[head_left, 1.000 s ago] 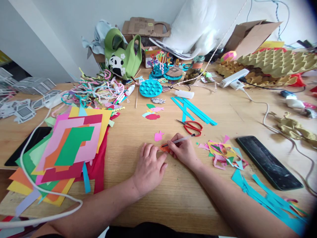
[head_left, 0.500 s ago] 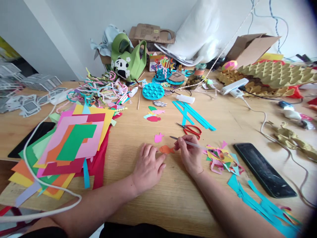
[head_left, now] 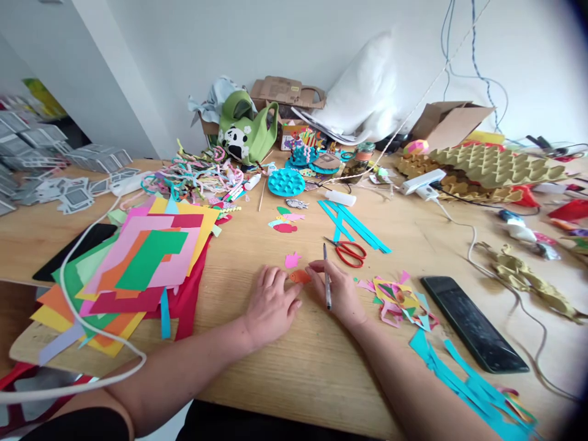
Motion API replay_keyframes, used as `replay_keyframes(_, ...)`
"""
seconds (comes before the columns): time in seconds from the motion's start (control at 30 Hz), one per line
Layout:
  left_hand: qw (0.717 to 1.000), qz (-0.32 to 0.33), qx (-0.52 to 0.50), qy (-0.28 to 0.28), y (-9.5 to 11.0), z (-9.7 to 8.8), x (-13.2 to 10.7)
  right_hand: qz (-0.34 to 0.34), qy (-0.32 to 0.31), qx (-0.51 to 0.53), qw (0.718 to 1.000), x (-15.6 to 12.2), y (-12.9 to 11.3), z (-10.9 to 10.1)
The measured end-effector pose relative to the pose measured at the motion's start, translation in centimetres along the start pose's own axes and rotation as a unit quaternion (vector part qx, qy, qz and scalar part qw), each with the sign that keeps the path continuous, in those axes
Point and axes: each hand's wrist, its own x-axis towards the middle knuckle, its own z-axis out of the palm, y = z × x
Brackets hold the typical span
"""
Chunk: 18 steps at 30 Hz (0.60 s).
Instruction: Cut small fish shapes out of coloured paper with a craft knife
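An orange paper fish (head_left: 299,277) lies flat on the wooden table between my hands. My left hand (head_left: 271,306) rests on the tabletop with fingers stretched out, its fingertips at the fish's left and lower edge. In my right hand (head_left: 340,291) a thin pen (head_left: 326,275) stands nearly upright, and the fingertips of that hand touch the fish's right end. Just above lies a pink paper fish (head_left: 292,260). Farther back are a red paper fish (head_left: 285,228) and several other small fish cutouts. Red-handled scissors (head_left: 350,253) lie beyond my right hand.
Stacked coloured paper (head_left: 151,263) covers the left side. Paper scraps (head_left: 399,300), a black phone (head_left: 473,324) and blue strips (head_left: 473,386) lie on the right. A white cable (head_left: 68,294) loops by my left arm. Pipe cleaners (head_left: 193,174) and a green bag (head_left: 252,131) stand behind.
The pen in my right hand has swung from lying sideways to nearly upright. My right fingers have come onto the orange fish's tail end. The camera view has tilted up slightly.
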Motion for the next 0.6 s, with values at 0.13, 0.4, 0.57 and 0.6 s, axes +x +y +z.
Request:
replay_keyframes(0.13, 1.0, 0.003, 0.009, 0.007, -0.1, 0.0, 0.0, -0.005, -0.02, -0.02, 1.0, 0.3, 0.5, -0.2)
replay_keyframes(0.4, 1.0, -0.003, 0.02, 0.017, 0.0, 0.3, -0.1, -0.018, -0.127, -0.083, 0.988, 0.9, 0.6, -1.3)
replay_keyframes(0.57, 1.0, 0.001, 0.023, 0.019, -0.1, 0.5, -0.1, -0.003, -0.14, -0.099, 0.985, 1.1, 0.8, -1.5)
replay_keyframes(0.6, 1.0, 0.002, 0.023, 0.019, -0.1, 0.6, -0.1, -0.003, -0.138, -0.099, 0.985, 1.2, 0.8, -1.4)
